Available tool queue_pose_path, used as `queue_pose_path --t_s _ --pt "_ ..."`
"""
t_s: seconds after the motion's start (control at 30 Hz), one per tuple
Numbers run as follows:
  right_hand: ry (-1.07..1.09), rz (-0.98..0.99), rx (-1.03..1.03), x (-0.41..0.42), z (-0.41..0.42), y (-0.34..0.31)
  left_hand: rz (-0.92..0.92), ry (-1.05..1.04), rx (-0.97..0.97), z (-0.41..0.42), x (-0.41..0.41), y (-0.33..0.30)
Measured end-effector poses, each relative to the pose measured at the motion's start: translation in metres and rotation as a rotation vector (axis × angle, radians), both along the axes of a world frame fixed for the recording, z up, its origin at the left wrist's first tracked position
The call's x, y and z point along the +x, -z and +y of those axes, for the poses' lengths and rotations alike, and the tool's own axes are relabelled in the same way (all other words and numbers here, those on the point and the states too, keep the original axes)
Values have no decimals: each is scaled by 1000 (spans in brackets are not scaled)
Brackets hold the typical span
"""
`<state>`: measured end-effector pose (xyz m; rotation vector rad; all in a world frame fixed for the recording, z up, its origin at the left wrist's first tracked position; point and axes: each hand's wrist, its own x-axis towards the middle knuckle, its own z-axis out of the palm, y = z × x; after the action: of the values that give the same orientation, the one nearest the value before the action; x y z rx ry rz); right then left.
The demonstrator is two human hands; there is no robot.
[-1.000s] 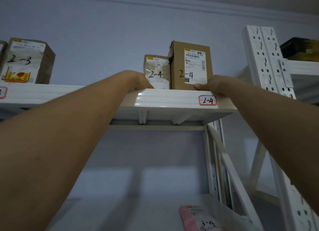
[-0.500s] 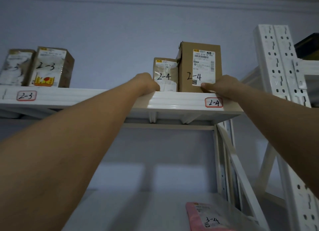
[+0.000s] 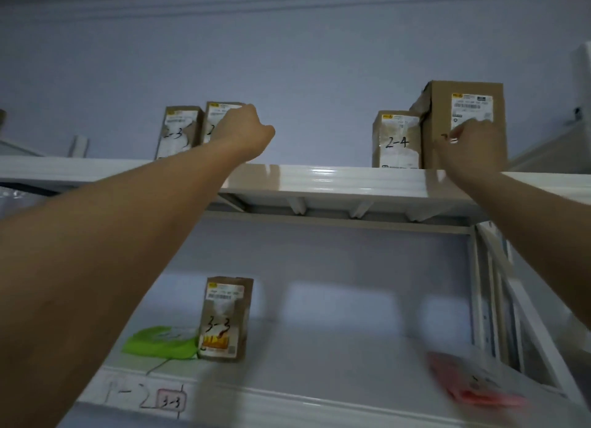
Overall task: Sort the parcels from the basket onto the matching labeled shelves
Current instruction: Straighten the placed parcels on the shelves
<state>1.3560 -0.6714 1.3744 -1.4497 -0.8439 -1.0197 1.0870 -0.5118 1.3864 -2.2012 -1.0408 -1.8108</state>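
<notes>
- Brown cardboard, taped over in clear film, makes up most of the parcels on the white metal top shelf, whose glossy front lip runs just below both raised hands.
- The left hand is up in front of the right-hand "2-3" box; its fingers curl inward, but whether they grip that box cannot be told. Just left of those fingers stands the other "2-3" box, touching its neighbour.
- The right hand covers the lower front of the large "2-4" box, fingers bent against the cardboard near its white shipping label; a firm hold cannot be told. Just left of these fingers stands the small "2-4" box, beside the large one.
- Open shelf lip lies between the two hands.
- Well below the fingers, the lower shelf carries an upright "3-3" box, a green pouch touching it, and a blurred pink pouch far right.
- A pale violet wall rises behind.
</notes>
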Motion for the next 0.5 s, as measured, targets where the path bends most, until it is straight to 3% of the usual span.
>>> queue_pose_path --t_s 0.3,0.5 --pt "-183 -87 -293 -146 122 11 -13 -167 -200 110 -152 36" --pt "-246 -70 -306 -204 178 2 -42 -122 -252 162 -179 48"
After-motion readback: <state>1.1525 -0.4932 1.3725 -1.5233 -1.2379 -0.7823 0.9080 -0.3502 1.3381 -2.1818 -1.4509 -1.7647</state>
